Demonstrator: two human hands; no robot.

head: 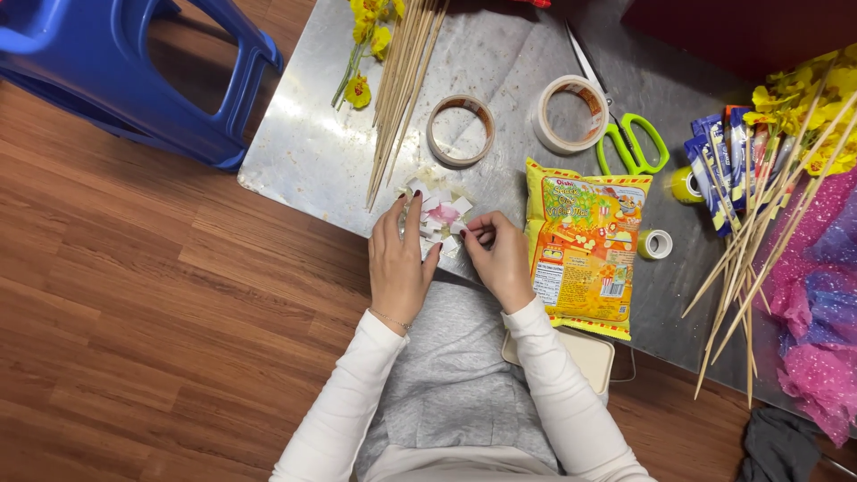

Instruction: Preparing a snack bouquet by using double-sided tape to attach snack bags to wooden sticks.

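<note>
Both hands rest on a small pink-and-white wrapped packet (pixel 442 217) at the grey metal worktop (pixel 303 152) edge: left hand (pixel 398 259) loosely curled against it, right hand (pixel 503 259) pinching its edge.

We are looking down at a home craft corner: we are sitting on a wooden plank floor (pixel 134 312) at a low metal table (pixel 303 152) that is holding tape rolls (pixel 461 130), green scissors (pixel 632 143), bamboo skewers (pixel 402 80), yellow artificial flowers (pixel 361 54) and a snack bag (pixel 585 245).
</note>
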